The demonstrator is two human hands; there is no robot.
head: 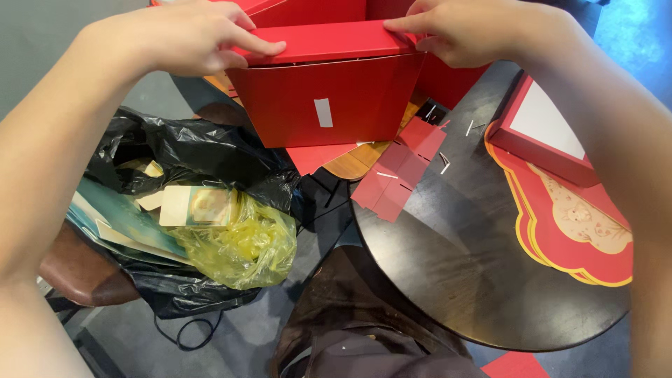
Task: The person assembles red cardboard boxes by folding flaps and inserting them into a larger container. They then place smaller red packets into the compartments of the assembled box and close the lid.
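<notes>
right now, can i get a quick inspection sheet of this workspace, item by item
surface: dark round table, partly bare.
job's things: red cardboard box held above the table edge; white strip on its front.
clutter: flat red die-cut piece, stack of red and gold shaped cards, red lid with white panel, small white strips.
hands: left hand and right hand both press the box's top flap.
cables: black cable on the floor.
surroundings: black bag of scraps with a yellow bag, brown seat.
</notes>
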